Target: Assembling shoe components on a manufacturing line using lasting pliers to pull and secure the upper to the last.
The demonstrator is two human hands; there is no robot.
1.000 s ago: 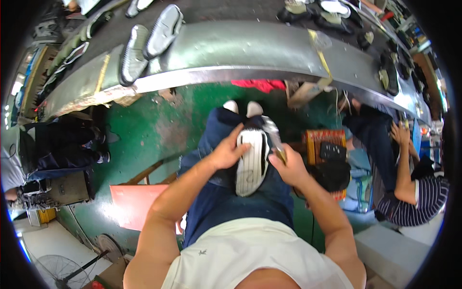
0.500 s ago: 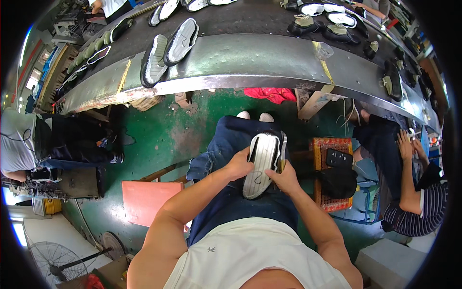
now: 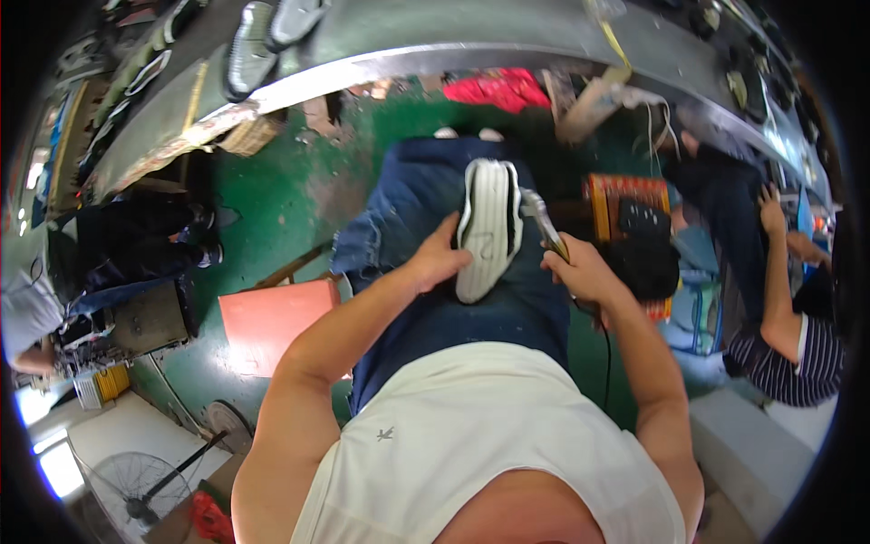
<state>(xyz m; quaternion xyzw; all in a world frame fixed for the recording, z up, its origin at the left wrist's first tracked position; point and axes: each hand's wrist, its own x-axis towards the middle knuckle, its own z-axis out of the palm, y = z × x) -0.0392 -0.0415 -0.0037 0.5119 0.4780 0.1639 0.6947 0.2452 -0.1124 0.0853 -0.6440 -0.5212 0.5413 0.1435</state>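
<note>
A shoe (image 3: 490,227) lies across my lap, its pale ribbed underside facing up, with a dark edge and a curved mark near the heel end. My left hand (image 3: 441,258) grips its left side, thumb on the edge and the other fingers partly hidden. Just right of the shoe, my right hand (image 3: 580,269) is closed around a hand tool (image 3: 542,219) with a silver metal head and a yellowish handle. The tool's head is beside the shoe's edge; blur hides its exact kind. Blue jeans (image 3: 403,195) cover my legs under the shoe.
Ahead runs a metal-edged workbench (image 3: 381,68) with more shoes (image 3: 251,50). A pink-red box (image 3: 278,326) stands left. At right, an orange patterned seat (image 3: 605,204) holds a black bag (image 3: 639,258); a co-worker in a striped shirt (image 3: 779,358) sits beyond. A fan (image 3: 136,490) stands lower left.
My right hand has moved off the shoe to the right and now holds the tool out beside it. The left hand stays on the shoe. The whole view has shifted, with the bench higher.
</note>
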